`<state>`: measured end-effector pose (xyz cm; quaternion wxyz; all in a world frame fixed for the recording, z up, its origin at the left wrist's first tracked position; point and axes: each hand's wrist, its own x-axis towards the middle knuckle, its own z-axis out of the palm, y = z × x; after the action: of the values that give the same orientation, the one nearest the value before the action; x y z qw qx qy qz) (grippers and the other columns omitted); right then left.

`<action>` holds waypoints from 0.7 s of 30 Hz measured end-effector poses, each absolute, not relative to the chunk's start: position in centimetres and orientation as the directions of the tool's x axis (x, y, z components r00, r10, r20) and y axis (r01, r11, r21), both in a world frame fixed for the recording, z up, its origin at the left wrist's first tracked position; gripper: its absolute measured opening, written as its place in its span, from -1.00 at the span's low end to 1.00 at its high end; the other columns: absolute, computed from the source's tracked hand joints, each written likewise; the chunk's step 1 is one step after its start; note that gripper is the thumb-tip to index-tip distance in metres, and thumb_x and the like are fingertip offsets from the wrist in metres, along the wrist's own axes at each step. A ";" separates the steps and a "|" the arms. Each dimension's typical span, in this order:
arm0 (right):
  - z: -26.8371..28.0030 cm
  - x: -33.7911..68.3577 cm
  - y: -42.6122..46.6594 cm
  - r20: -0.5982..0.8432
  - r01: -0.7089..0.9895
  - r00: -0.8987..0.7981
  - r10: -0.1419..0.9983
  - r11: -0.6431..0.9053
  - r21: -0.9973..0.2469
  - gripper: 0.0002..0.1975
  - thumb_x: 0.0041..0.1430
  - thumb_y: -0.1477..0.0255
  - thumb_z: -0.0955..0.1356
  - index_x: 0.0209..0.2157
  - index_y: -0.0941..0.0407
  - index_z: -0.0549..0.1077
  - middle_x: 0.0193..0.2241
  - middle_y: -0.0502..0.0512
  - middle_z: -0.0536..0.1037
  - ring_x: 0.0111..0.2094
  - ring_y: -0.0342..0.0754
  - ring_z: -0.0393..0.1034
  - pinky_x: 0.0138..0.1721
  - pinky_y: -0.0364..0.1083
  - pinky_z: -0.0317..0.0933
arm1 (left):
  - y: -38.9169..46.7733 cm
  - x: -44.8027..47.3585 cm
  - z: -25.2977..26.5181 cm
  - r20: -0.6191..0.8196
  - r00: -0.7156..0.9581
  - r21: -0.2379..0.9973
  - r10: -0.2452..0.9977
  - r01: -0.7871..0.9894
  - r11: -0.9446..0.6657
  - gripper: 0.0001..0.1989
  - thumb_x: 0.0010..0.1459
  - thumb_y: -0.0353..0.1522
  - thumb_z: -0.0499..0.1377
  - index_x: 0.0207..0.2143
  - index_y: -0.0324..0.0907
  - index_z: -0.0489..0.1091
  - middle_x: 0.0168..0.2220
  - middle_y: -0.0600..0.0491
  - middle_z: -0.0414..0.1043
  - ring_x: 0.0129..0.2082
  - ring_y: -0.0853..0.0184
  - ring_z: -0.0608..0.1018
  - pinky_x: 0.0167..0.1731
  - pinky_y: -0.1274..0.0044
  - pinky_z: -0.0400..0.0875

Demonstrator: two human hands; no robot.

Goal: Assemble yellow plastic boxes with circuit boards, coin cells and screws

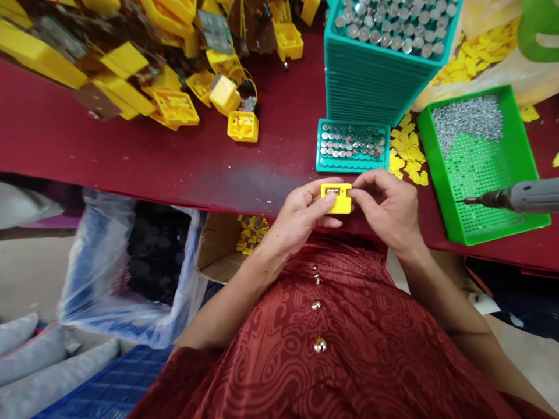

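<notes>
My left hand is closed around a small yellow plastic case, its thumb lying across the front. Shiny silver round pieces, which look like button cells, sit in the case's open slot. At the case's right edge, my right hand has thumb and forefinger pinched together; what lies between them is too small to make out. Just beyond the hands is a teal tray with rows of silver button cells. Small flat yellow plastic pieces lie beside that tray on the dark red tabletop.
A tall stack of teal trays stands behind, topped with button cells. On the right, a green basket holds screws, and a power screwdriver juts over it. Yellow housings with wires crowd the back left. Below are a lined blue crate and a cardboard box.
</notes>
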<state>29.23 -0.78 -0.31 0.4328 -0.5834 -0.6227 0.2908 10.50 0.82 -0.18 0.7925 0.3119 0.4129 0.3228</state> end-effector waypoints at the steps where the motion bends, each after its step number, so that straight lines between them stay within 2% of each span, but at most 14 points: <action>1: -0.4 29.1 -1.0 0.236 0.519 0.068 0.969 0.168 -0.838 -0.93 0.23 0.46 0.41 -0.36 0.10 0.54 -0.40 -0.02 0.62 -0.40 -0.16 0.45 -0.28 -0.11 0.36 | 0.8 10.5 -0.2 -0.448 0.445 0.767 0.775 -0.254 0.589 -0.57 0.19 -0.27 0.45 0.07 -0.22 0.55 -0.02 -0.09 0.67 -0.11 0.29 0.73 -0.41 0.69 0.64; 5: -0.7 28.7 -1.5 0.359 0.630 0.050 0.932 0.250 -0.735 -0.88 0.33 0.49 0.40 -0.34 0.08 0.56 -0.36 0.00 0.65 -0.31 -0.10 0.54 -0.22 -0.08 0.43 | 0.7 10.6 -0.3 -0.438 0.416 0.787 0.797 -0.251 0.564 -0.58 0.18 -0.27 0.45 0.06 -0.20 0.57 0.00 -0.07 0.66 -0.09 0.31 0.71 -0.36 0.68 0.66; 10: -0.8 28.9 -1.6 0.501 0.646 -0.051 0.864 0.412 -0.643 -0.86 0.40 0.54 0.40 -0.24 0.09 0.63 -0.29 0.05 0.67 -0.25 -0.12 0.58 -0.16 -0.10 0.47 | 1.1 10.7 -0.5 -0.450 0.366 0.780 0.815 -0.284 0.558 -0.56 0.14 -0.30 0.48 0.06 -0.21 0.57 0.00 -0.06 0.67 -0.14 0.36 0.70 -0.34 0.68 0.66; 15: -1.0 29.9 -1.3 0.492 0.609 -0.192 0.849 0.496 -0.619 -0.81 0.40 0.57 0.36 -0.19 0.07 0.63 -0.27 0.05 0.66 -0.23 -0.11 0.57 -0.17 -0.09 0.47 | 1.2 10.8 -1.0 -0.465 0.378 0.754 0.800 -0.305 0.582 -0.59 0.10 -0.30 0.50 0.00 -0.20 0.59 -0.10 -0.01 0.68 -0.21 0.38 0.69 -0.35 0.65 0.65; 21: -1.6 31.5 -0.8 0.432 0.563 -0.300 0.851 0.523 -0.640 -0.81 0.40 0.51 0.36 -0.16 0.04 0.64 -0.23 0.05 0.67 -0.21 -0.09 0.57 -0.15 -0.06 0.47 | 0.8 11.3 -1.7 -0.484 0.385 0.712 0.786 -0.349 0.610 -0.63 0.11 -0.32 0.48 -0.03 -0.15 0.60 -0.09 0.03 0.69 -0.16 0.35 0.69 -0.13 0.50 0.67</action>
<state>31.52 -0.82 -1.58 0.3831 -0.4508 -0.7841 0.1876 11.31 0.84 -1.68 0.7911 0.2582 0.4231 0.3585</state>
